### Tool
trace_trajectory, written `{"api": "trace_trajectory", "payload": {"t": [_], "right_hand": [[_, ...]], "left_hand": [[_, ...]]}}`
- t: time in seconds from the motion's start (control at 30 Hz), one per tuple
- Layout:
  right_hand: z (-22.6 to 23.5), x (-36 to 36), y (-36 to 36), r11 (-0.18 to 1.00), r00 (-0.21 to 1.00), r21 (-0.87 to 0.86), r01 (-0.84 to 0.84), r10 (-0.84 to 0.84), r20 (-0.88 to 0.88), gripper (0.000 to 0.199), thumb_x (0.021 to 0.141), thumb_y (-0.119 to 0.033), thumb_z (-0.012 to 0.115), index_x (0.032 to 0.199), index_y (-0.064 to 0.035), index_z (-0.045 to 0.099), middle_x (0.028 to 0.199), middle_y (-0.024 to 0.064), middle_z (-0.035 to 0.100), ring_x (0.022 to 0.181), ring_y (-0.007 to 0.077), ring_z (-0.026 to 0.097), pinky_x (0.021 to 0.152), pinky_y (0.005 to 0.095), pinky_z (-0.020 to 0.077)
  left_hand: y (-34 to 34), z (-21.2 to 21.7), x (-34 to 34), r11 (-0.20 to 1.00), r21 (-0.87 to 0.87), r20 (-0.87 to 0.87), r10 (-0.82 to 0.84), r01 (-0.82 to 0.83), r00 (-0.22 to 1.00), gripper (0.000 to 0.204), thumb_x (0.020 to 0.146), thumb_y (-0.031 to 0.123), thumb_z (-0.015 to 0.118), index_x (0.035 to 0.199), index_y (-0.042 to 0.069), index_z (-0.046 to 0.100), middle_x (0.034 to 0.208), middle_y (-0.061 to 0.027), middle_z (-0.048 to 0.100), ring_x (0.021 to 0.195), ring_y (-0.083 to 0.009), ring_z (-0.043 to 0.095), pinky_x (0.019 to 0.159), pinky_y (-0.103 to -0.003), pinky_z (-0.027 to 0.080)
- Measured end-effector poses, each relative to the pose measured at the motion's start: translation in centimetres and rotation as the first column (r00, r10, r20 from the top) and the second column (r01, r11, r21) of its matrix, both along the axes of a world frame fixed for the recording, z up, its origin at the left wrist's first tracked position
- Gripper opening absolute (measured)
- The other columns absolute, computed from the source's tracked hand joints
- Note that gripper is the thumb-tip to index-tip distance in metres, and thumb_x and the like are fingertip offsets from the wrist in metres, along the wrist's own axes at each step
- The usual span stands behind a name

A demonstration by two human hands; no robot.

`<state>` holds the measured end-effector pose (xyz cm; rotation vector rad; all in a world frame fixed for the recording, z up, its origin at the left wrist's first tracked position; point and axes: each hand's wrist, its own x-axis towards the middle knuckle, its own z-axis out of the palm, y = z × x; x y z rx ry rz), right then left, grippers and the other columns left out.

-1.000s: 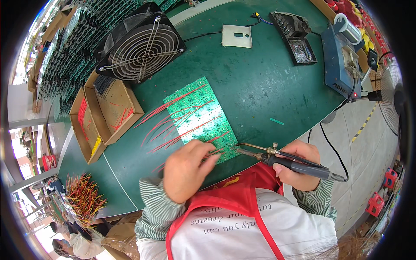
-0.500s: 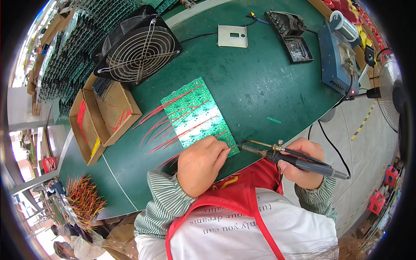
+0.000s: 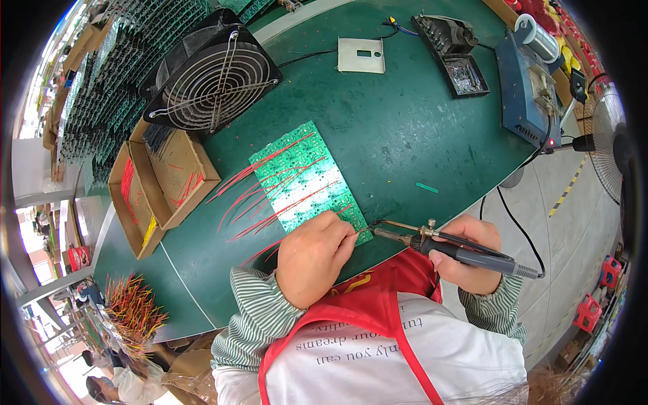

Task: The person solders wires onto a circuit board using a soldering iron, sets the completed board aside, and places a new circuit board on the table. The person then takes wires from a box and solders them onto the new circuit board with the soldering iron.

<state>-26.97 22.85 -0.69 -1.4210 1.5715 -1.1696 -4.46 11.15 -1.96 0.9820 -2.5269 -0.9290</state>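
A green circuit board panel [image 3: 304, 177] lies on the green table, with several red wires [image 3: 233, 181] running off its left side. My left hand [image 3: 314, 256] rests over the board's near corner, thumb and forefinger pinched on a red wire whose end shows at the fingertips. In my right hand [image 3: 467, 254] is a soldering iron [image 3: 466, 255] with a thin brass feed tube [image 3: 403, 225] along its top. The iron's tip points left and reaches the board's near right edge, close to my left fingertips. Whether the tip touches the wire I cannot tell.
A black fan [image 3: 216, 84] with a wire guard stands at the far left. Beside it, a divided cardboard box [image 3: 177, 210] holds red and yellow wires. A blue soldering station [image 3: 523, 91] with a solder spool [image 3: 536, 39] sits far right. A bundle of wires [image 3: 135, 307] lies near left.
My right hand and the soldering iron have shifted very slightly to the left. My left hand stays in place on the wire.
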Motion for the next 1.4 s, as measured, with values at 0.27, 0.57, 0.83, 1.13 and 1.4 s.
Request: {"api": "trace_trajectory", "payload": {"t": [0.27, 0.57, 0.83, 1.13, 1.4], "right_hand": [[-0.1, 0.4, 0.0, 0.994, 0.991, -0.004, 0.113, -0.112, 0.068, 0.021, 0.071, -0.007, 0.072, 0.085, -0.001, 0.058, 0.069, 0.0041, 0.063, 0.055, 0.0084, 0.057, 0.051, 0.0223, 0.0436], [-1.3, 3.6, -3.1, 0.988, 0.935, 0.053, 0.145, -0.154, 0.321, 0.025, 0.079, -0.004, 0.071, 0.098, 0.0009, 0.056, 0.081, 0.0056, 0.061, 0.069, 0.0081, 0.057, 0.06, 0.0224, 0.0446], [-4.4, 4.5, -3.6, 0.988, 0.949, -0.101, 0.112, -0.077, 0.307, 0.032, 0.08, -0.003, 0.07, 0.107, 0.0009, 0.053, 0.092, 0.0106, 0.059, 0.075, 0.0136, 0.057, 0.068, 0.0267, 0.0465], [-4.1, 5.0, -6.0, 0.982, 0.967, -0.189, 0.013, 0.036, 0.251, 0.042, 0.076, -0.009, 0.075, 0.111, -0.0013, 0.053, 0.098, 0.0139, 0.059, 0.08, 0.023, 0.061, 0.069, 0.03, 0.0492], [-4.5, 3.5, -6.2, 0.983, 0.984, -0.179, -0.038, 0.068, 0.166, 0.043, 0.085, -0.01, 0.068, 0.12, -0.0004, 0.045, 0.107, 0.0159, 0.052, 0.085, 0.0189, 0.063, 0.074, 0.0288, 0.0531]], "left_hand": [[-0.1, -0.3, 0.2, 1.0, 0.012, -0.013, 0.0, 0.001, 1.0, 0.006, 0.076, 0.008, 0.066, 0.078, 0.005, 0.062, 0.075, -0.0075, 0.055, 0.069, -0.0258, 0.059, 0.06, -0.036, 0.048], [-0.5, 1.2, 1.7, 1.0, -0.002, -0.033, 0.008, -0.008, 0.999, 0.008, 0.076, 0.005, 0.066, 0.083, 0.003, 0.063, 0.079, -0.0093, 0.058, 0.07, -0.0269, 0.06, 0.062, -0.036, 0.049], [-5.0, 5.0, 15.2, 0.958, -0.126, 0.396, 0.286, -0.257, 0.873, 0.006, 0.074, 0.006, 0.065, 0.08, 0.005, 0.064, 0.077, -0.0101, 0.061, 0.071, -0.0276, 0.061, 0.063, -0.037, 0.05], [-16.3, 1.6, 31.4, 0.827, -0.148, 0.288, 0.561, -0.542, 0.776, 0.023, 0.079, 0.002, 0.064, 0.1, -0.002, 0.06, 0.086, -0.0089, 0.064, 0.074, -0.0157, 0.06, 0.068, -0.029, 0.049], [-18.8, -0.1, 32.0, 0.877, 0.012, 0.445, 0.426, -0.48, 0.788, 0.015, 0.076, -0.002, 0.06, 0.091, -0.002, 0.056, 0.075, -0.0037, 0.053, 0.068, -0.0119, 0.049, 0.064, -0.026, 0.042]]}}
